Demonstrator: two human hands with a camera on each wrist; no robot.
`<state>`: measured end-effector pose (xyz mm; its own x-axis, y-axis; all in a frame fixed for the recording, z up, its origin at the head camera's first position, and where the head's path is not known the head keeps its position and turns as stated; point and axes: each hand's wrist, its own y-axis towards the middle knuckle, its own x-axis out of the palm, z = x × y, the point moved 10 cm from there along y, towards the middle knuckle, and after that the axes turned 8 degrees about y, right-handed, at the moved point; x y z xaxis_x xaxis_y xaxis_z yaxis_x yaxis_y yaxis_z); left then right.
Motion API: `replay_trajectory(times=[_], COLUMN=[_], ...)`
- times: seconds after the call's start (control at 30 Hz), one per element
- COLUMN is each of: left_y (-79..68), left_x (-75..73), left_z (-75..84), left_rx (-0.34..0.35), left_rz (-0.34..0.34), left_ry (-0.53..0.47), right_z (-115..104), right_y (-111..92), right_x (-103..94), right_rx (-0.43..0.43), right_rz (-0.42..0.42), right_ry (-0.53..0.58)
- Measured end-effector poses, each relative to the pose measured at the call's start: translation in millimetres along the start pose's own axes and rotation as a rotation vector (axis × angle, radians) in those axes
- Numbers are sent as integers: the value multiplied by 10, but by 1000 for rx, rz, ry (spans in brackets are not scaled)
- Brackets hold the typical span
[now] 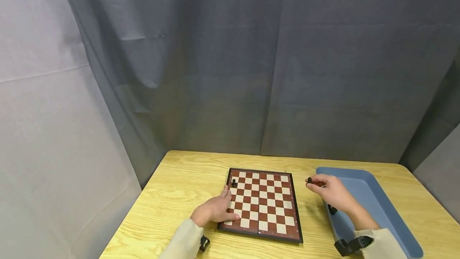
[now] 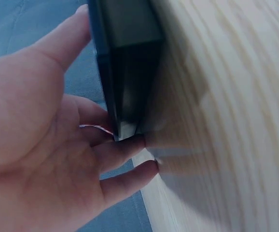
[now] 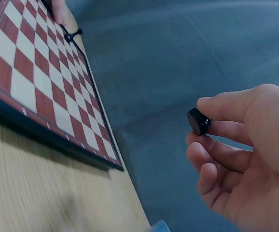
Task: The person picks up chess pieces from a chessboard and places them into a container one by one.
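A brown-and-white chessboard (image 1: 266,202) lies unfolded on the table. My left hand (image 1: 214,208) rests at its left side, the thumb over the near-left corner squares. In the left wrist view the fingers (image 2: 125,186) reach along the board's dark edge (image 2: 130,72), with fingertips down at the table. One small black chess piece (image 1: 234,183) stands on the left edge column, just beyond those fingers. Between thumb and fingers, my right hand (image 1: 334,193) pinches another black chess piece (image 3: 200,122), held in the air right of the board. Its round base faces the board.
To the right of the board is a blue tray (image 1: 391,207), partly under my right forearm. Something black (image 1: 332,209) shows at the tray's left side, below the right hand. Grey curtains (image 1: 230,71) hang behind the wooden table (image 1: 179,187) and along both sides.
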<state>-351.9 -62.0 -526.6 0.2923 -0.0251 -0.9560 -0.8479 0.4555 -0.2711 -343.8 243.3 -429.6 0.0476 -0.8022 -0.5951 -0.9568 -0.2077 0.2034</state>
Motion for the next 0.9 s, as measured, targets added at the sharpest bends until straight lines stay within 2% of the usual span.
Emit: replay_trajectory(times=[0.37, 0.5, 0.9], left_y=[17, 21, 31], left_x=[4, 3, 27], left_z=[-2, -20, -21], left_rx=[-3, -10, -7], left_rz=[2, 5, -10], left_ry=[10, 5, 9], right_z=[305, 415, 748], right_y=[-200, -245, -362], right_x=[-432, -514, -683], right_rx=[138, 168, 244], right_rz=[41, 38, 43], right_ry=[25, 44, -1])
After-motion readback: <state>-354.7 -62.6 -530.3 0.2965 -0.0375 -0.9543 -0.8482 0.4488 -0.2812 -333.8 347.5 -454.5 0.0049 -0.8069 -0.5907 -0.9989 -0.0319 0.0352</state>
